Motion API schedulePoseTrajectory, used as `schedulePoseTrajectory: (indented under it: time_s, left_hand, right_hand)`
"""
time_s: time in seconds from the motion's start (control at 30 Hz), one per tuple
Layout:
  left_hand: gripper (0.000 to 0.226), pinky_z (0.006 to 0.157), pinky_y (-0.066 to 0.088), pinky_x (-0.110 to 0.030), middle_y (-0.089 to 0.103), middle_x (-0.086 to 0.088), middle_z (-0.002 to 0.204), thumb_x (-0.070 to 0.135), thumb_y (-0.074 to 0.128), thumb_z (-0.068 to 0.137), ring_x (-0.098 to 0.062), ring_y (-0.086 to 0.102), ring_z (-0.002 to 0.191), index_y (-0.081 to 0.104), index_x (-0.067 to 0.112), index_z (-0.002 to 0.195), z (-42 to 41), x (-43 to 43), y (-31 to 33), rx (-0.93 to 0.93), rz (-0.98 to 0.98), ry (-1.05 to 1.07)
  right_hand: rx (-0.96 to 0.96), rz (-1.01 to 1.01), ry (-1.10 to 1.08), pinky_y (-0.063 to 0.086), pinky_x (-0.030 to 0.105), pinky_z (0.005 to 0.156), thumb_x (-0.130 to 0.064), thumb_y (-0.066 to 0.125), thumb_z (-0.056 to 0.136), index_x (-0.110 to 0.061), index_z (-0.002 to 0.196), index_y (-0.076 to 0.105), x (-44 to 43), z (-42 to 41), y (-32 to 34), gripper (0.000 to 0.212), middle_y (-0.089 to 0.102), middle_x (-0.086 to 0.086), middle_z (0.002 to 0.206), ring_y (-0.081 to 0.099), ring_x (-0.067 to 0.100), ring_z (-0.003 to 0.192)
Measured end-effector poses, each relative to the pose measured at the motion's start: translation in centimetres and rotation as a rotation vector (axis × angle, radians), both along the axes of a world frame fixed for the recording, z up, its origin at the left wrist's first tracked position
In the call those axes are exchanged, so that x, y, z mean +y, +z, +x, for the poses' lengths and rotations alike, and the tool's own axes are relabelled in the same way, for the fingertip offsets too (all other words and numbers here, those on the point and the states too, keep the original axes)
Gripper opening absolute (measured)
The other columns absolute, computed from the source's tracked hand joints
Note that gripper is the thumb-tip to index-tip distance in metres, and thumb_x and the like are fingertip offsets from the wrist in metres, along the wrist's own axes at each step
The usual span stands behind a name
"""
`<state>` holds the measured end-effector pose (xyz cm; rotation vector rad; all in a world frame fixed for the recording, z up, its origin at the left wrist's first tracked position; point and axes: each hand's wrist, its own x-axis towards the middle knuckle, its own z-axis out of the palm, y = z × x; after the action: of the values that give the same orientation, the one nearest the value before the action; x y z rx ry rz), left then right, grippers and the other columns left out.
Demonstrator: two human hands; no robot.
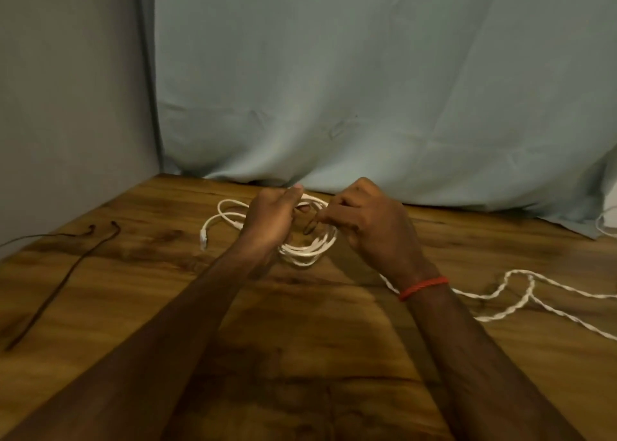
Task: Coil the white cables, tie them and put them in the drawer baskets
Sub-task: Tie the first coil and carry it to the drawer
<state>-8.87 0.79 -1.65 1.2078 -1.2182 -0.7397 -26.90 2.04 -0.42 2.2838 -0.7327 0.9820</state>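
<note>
One white cable coil (305,255), gripped from both sides.
Left hand (270,222) and right hand (370,228) clamp curled fingers on its loops; a twisted white cord (530,287) lies right of the coil.

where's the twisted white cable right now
In the head view the twisted white cable lies loose on the wooden table at the right, running from behind the red wristband to the frame's right edge, right of the coiled white cable.
</note>
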Motion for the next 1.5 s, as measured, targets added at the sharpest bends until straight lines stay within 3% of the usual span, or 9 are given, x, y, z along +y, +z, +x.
schedulePoseTrajectory:
  time_s: [0.13,0.23,0.4,0.57,0.67,0.8,0.97,1.23,1.5]
  left_hand:
    - [0.059,0.055,0.04,-0.035,0.065,-0.034,0.078,0.047,0.051,0.097,-0.026,0.056,0.059,0.066,-0.009,0.092,0.3,0.0,0.0,0.057,-0.073,-0.039]
    - [0.056,0.051,0.034,-0.03,0.052,-0.017,0.061,0.04,0.047,0.104,-0.021,0.047,0.051,0.06,-0.013,0.09,0.0,0.0,-0.2,0.048,-0.073,-0.039]
    - [0.039,0.05,0.032,-0.032,0.046,-0.003,0.056,0.026,0.049,0.103,-0.019,0.042,0.05,0.054,0.017,0.066,-1.0,0.7,-0.6,0.061,-0.121,-0.058]
    - [0.018,0.056,0.045,-0.033,0.062,0.0,0.072,0.019,0.054,0.1,-0.014,0.056,0.056,0.058,0.018,0.117,-1.7,1.3,-0.8,0.144,-0.18,-0.01]
    - [0.023,0.068,0.052,-0.039,0.071,-0.003,0.083,0.032,0.058,0.091,-0.016,0.066,0.071,0.068,0.018,0.107,-1.5,1.0,-0.9,0.161,-0.196,0.001]
    - [0.019,0.057,0.043,-0.03,0.068,0.008,0.064,0.021,0.06,0.094,-0.008,0.057,0.056,0.078,0.016,0.094,-1.5,0.9,-1.0,0.193,-0.219,-0.034]
    - [0.017,0.052,0.038,-0.021,0.06,0.014,0.053,0.011,0.059,0.097,0.0,0.051,0.046,0.075,0.011,0.092,-1.4,1.1,-1.1,0.151,-0.241,-0.039]
    - [0.017,0.089,0.056,-0.043,0.073,0.0,0.089,0.014,0.064,0.097,-0.021,0.07,0.094,0.069,0.027,0.087,-1.4,0.9,-1.4,0.064,-0.306,-0.036]
    - [0.015,0.072,0.051,-0.037,0.069,0.002,0.088,0.023,0.057,0.102,-0.014,0.062,0.077,0.063,0.03,0.091,-1.3,1.1,-1.8,-0.066,-0.332,-0.023]
  right_hand:
    - [0.054,-0.014,-0.063,0.038,0.031,0.047,-0.017,0.064,0.087,-0.03,0.098,0.076,0.1,0.4,0.1,0.021,0.064,-0.003,0.088,0.057,0.023,0.084]
    - [0.038,-0.058,-0.114,0.04,0.033,0.044,-0.014,0.074,0.086,-0.023,0.092,0.076,0.3,0.5,0.3,0.012,0.063,0.001,0.084,0.058,0.024,0.08]
    - [0.053,-0.145,-0.133,0.038,0.034,0.041,-0.011,0.08,0.082,-0.013,0.084,0.072,0.8,0.8,0.5,0.008,0.061,0.006,0.078,0.057,0.025,0.075]
    - [0.069,-0.201,-0.135,0.034,0.033,0.043,-0.01,0.075,0.088,-0.013,0.088,0.072,1.1,1.0,0.6,0.004,0.06,0.005,0.079,0.055,0.023,0.074]
    - [0.063,-0.24,-0.133,0.032,0.032,0.044,-0.01,0.073,0.091,-0.013,0.09,0.073,1.3,1.1,0.6,0.003,0.061,0.005,0.079,0.054,0.022,0.072]
    - [0.042,-0.28,-0.132,0.028,0.031,0.046,-0.008,0.077,0.087,-0.013,0.087,0.072,1.2,1.0,0.5,0.007,0.062,0.005,0.079,0.054,0.022,0.072]
    - [-0.023,-0.177,-0.095,0.042,0.035,0.049,-0.008,0.077,0.086,-0.013,0.096,0.072,1.0,1.0,0.2,0.012,0.064,0.007,0.082,0.056,0.025,0.074]
    - [-0.119,0.069,0.002,0.051,0.041,0.063,-0.017,0.071,0.09,-0.02,0.107,0.075,1.0,0.8,0.4,0.018,0.073,0.001,0.087,0.061,0.023,0.076]
    - [-0.194,0.202,-0.002,0.056,0.038,0.064,-0.027,0.077,0.085,-0.021,0.1,0.078,1.5,-0.5,1.6,0.017,0.074,-0.003,0.081,0.066,0.01,0.072]
